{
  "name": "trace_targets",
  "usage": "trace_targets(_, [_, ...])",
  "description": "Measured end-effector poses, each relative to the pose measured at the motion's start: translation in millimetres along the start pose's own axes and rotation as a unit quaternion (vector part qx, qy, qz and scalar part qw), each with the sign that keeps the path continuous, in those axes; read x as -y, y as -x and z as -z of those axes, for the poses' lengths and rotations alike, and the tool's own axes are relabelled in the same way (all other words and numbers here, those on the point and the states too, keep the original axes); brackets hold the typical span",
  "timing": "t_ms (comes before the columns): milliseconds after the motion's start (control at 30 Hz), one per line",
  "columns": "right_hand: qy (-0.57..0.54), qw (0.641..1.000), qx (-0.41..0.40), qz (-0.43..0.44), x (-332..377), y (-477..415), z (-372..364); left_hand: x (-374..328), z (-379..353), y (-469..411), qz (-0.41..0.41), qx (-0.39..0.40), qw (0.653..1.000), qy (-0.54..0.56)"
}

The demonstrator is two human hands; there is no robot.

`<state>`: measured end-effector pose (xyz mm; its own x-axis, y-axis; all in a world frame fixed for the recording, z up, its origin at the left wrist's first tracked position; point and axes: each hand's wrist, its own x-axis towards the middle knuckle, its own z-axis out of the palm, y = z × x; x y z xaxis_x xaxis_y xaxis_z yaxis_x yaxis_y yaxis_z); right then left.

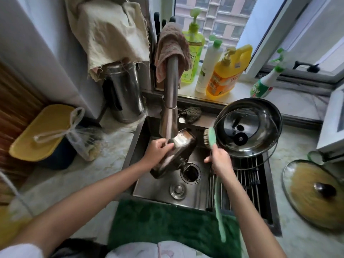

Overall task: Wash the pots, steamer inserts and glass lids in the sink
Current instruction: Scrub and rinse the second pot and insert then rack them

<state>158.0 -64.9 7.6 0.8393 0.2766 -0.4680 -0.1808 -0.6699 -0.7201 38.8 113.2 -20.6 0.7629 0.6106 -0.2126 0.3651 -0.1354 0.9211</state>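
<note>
Green bath-mat-like cloth [167,224] draped over the near sink edge, nearest the body. Just beyond it, stainless sink [160,185] with open drain [190,173] and a stopper [177,189] on the floor; wire rack [247,183] bridging the right half.

Left hand [158,151] at mid-basin, fingers curled round the upper wall of a steel pot [174,155]. Pot tilted on its side, long axis running from near-left to far-right, far end directly under the faucet [170,101] spout. Whether water is running: cannot tell.

Right hand [219,159] just right of the pot, fingers wrapped round the handle of a green brush [211,137]; bristle head raised, pointing left toward the pot's far end, close to it but apart. Long green handle trailing back toward the body.

Judgement: scrubbing step in hand; next move calls for a short leftward swing of the brush onto the pot wall. Right hand nearer the bristles' target; left hand serving as the clamp.

Clearance limits: faucet column directly above the pot; large steel pot [247,127] holding a glass lid [242,131] on the rack, touching or nearly touching the brush head on its right. Open room mainly low and near, above the drain.

1 further glass lid [314,192] on the counter [297,239] at right, well apart. At the far edge, detergent bottles [227,71] on the window sill.
</note>
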Motion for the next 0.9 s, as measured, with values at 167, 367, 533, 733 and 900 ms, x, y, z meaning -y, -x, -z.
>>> trace_targets(167, [0.303, 0.883, 0.036, 0.356, 8, 41, -38, 6, 9, 5, 0.075, -0.035, 0.995, 0.055])
trace_targets(367, [0.276, 0.938, -0.010, 0.209, 19, 3, -42, 19, 26, 18, 0.061, -0.089, 0.994, -0.015])
trace_targets(533, [0.251, 0.915, 0.072, 0.309, 20, 28, -55, 29, 39, 19, 0.037, -0.085, 0.994, -0.057])
trace_targets(733, [0.200, 0.943, 0.055, 0.261, 28, 26, -56, 34, 46, 19, 0.025, -0.106, 0.991, -0.073])
trace_targets(900, [0.238, 0.936, 0.033, 0.256, 13, 17, -50, 33, 48, 27, 0.030, -0.088, 0.995, -0.047])
